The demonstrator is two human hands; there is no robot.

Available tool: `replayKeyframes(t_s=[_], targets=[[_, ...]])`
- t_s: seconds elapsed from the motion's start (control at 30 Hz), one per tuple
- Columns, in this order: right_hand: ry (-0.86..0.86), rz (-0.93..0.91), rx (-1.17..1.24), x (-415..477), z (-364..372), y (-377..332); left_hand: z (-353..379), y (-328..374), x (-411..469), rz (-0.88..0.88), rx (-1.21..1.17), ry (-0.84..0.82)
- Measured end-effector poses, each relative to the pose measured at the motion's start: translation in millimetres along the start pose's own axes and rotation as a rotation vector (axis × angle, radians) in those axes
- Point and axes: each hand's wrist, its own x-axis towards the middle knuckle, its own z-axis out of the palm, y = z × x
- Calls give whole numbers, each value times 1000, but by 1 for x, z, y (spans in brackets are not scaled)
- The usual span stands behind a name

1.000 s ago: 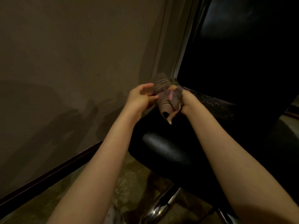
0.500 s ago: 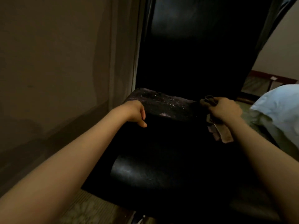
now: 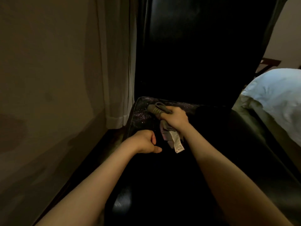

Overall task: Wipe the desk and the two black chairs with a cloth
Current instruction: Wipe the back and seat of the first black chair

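Two bare hands over black chair (image 3: 195, 62). Pale curtain (image 3: 117, 62) at 10 o'clock, hem just beside seat's dusty rear corner. Left hand (image 3: 145, 142) at 7 o'clock of cloth (image 3: 171, 137), fingers curled into fist, thumb out, holding nothing. Right hand (image 3: 175, 119) grips bunched cloth, wad against dusty rear of seat, labelled tail hanging toward 5 o'clock. White bedding (image 3: 276, 95) at 3 o'clock
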Motion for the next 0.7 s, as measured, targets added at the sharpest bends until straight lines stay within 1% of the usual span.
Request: replayKeyframes(t_s=[0.07, 0.1, 0.17, 0.2, 0.27, 0.3, 0.37, 0.43, 0.5, 0.6, 0.63, 0.7], targets=[[126, 48, 117, 7, -23, 7, -7, 3, 4, 20, 14, -4], [207, 67, 121, 10, -38, 16, -9, 5, 7, 34, 44, 10], [300, 82, -14, 15, -62, 41, -9, 7, 12, 69, 182, 37], [284, 108, -112, 15, -66, 52, -8, 8, 14, 79, 242, 32], [199, 189, -276, 17, -51, 66, -6, 10, 22, 72, 338, 6], [182, 197, -319, 20, -38, 65, -6, 12, 24, 63, 383, 0], [185, 137, -353, 31, -16, 53, -6, 21, 31, 43, 441, 18], [186, 52, -328, 37, -3, 39, -8, 31, 34, 23, 454, 35], [177, -20, -304, 38, 7, 32, -12, 37, 39, 24, 435, 6], [123, -51, -292, 40, 5, 34, -19, 45, 47, 56, 393, -1], [102, -43, -220, 42, 2, 37, -21, 48, 48, 80, 385, 29], [84, 12, 47, 49, -11, 48, -23, 59, 53, 127, 377, 133]])
